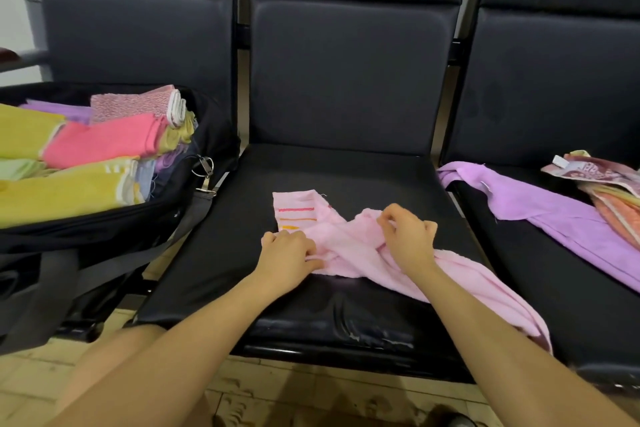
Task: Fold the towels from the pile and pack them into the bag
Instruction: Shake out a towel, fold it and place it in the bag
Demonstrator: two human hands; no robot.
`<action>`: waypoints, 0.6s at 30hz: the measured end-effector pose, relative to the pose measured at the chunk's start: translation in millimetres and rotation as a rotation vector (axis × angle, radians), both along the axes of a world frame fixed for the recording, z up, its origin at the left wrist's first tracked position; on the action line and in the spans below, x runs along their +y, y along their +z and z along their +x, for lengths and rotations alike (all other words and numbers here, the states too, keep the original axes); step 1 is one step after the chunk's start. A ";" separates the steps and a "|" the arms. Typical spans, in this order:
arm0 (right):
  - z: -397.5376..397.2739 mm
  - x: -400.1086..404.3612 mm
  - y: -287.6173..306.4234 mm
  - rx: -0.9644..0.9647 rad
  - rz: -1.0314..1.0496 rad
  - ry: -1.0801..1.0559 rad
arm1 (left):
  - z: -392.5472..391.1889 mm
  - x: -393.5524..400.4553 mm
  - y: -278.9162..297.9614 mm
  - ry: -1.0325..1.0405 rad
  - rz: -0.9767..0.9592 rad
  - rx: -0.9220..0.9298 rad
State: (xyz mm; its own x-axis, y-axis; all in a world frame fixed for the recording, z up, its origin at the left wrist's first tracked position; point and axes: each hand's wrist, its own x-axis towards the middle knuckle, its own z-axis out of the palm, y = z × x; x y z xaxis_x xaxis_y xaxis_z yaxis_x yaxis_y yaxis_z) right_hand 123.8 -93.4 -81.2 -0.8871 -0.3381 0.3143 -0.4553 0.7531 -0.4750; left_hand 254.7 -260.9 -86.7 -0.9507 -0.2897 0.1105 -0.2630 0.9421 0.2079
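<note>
Head view: a pale pink towel (349, 246) lies bunched on the middle seat (346, 170) of a row of dark padded chairs, one corner with pink and orange stripes spread flat toward the backrest, the rest trailing off the front right edge of the seat. The left hand (289, 251) rests on the towel's near left edge with its fingers curled over the cloth, gripping a fold. The right hand (408, 232) sits just beside it on the bunched middle, fingers curled and pinching up a ridge of fabric — the two hands are close but apart.

On the seat to the left stands an open black bag (104, 229), already holding folded towels (104, 139) in yellow, pink, lilac and green, stacked in rows; a metal ring and clip hang at its near corner. On the seat to the right lies the pile (609, 191) — a purple towel (540, 208) spread loose, with patterned cloths heaped at the frame's right edge. Pale floor tiles show below the seats.
</note>
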 end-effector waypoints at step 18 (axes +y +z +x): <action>11.8 17.2 118.8 -0.079 -0.239 0.169 | 9.4 -34.1 109.5 0.027 0.932 0.496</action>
State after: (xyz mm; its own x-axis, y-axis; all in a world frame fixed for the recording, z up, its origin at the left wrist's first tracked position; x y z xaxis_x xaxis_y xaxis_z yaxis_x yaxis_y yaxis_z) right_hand 135.6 -76.2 37.6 -0.8494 -0.4076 0.3352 -0.5192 0.5322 -0.6687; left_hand 264.0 -295.1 22.8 -0.8521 -0.4805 0.2075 0.0309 0.3496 0.9364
